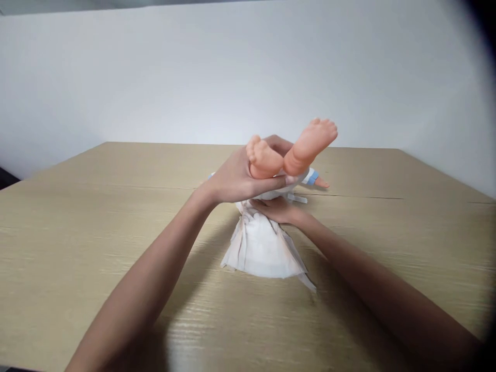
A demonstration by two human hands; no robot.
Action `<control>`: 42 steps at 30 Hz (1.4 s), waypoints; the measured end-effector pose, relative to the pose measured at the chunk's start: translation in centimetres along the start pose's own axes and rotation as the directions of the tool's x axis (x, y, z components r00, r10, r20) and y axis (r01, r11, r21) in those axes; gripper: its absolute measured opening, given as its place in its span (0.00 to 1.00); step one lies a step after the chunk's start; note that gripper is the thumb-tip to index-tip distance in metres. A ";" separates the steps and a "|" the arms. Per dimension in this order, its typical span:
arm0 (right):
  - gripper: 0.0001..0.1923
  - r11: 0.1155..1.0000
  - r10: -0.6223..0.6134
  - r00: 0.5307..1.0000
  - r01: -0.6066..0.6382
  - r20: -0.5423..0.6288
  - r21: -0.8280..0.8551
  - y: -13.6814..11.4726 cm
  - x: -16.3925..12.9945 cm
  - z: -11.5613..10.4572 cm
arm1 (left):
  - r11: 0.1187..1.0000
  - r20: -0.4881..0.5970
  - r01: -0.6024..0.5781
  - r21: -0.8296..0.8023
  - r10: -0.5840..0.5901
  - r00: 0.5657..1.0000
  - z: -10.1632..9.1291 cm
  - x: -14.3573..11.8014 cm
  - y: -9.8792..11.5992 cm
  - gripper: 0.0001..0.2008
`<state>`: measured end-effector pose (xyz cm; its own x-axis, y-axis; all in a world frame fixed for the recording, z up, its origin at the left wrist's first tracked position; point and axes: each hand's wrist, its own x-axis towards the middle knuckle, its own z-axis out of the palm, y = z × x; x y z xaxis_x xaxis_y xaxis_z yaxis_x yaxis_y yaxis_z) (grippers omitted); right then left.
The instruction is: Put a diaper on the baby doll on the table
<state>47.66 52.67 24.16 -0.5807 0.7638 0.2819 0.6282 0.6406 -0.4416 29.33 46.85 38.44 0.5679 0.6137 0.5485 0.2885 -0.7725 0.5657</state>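
Head view of a doll-changing arrangement on a pale wood-grain table (77,248). The left hand (236,178) is closed around the ankles of a baby doll (294,155), fingers wrapped over both legs and lifting them so that the two soles face the camera, one foot higher and further right than the other. The doll lies near the middle of the table, its body mostly hidden behind the hands; a small arm with a blue-and-white cuff shows at the right. The right hand (277,209) lies flat and open, palm down, under the raised legs, pressing on the upper end of a white diaper (261,245) without gripping it. The diaper spreads toward the camera, creased and fanned out, its near edge resting on the table. No brand, label or writing can be read on any item. A plain white wall (248,67) stands behind
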 end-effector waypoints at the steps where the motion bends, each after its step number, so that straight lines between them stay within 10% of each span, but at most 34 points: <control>1: 0.22 1.000 -0.008 0.999 0.007 0.039 0.013 -0.2 -1.2 -1.0 | 1.000 0.006 0.004 -0.017 -0.004 1.000 0.2 -0.3 0.1 0.18; 4: 0.24 0.994 0.079 0.995 -0.083 0.056 0.074 -0.9 -5.9 -3.4 | 0.998 0.011 0.029 -0.051 -0.028 1.000 1.0 -1.6 0.3 0.19; 7: 0.25 0.971 0.239 0.944 -0.225 -0.226 0.084 -2.2 -9.9 -4.1 | 0.995 0.030 0.080 -0.063 -0.079 0.996 1.9 -3.2 0.3 0.21; 11: 0.38 0.991 0.116 0.857 -0.063 -0.501 0.121 -4.3 -11.4 -3.8 | 0.995 0.054 0.088 -0.052 -0.085 0.995 2.9 -4.8 0.2 0.22; 17: 0.26 0.943 -0.194 0.929 0.265 -0.315 0.201 -3.8 -11.5 -5.5 | 0.997 0.087 0.050 0.066 -0.055 0.995 2.1 -8.0 -0.1 0.25; 24: 0.27 0.887 -0.461 0.884 0.456 -0.075 -0.076 2.8 -14.6 -4.3 | 0.984 0.322 -0.013 0.178 -0.045 0.946 -0.1 -13.3 -2.6 0.20; 42: 0.27 0.940 -0.341 0.931 0.339 0.128 0.039 3.6 -15.5 -7.1 | 0.969 0.482 -0.043 0.245 -0.083 0.872 -0.8 -15.2 -3.9 0.41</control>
<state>62.54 43.70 24.27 -0.8217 0.4822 0.3038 0.3731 0.8581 -0.3527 18.99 40.69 28.38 0.8429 0.5208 0.1351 0.4435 -0.8148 0.3734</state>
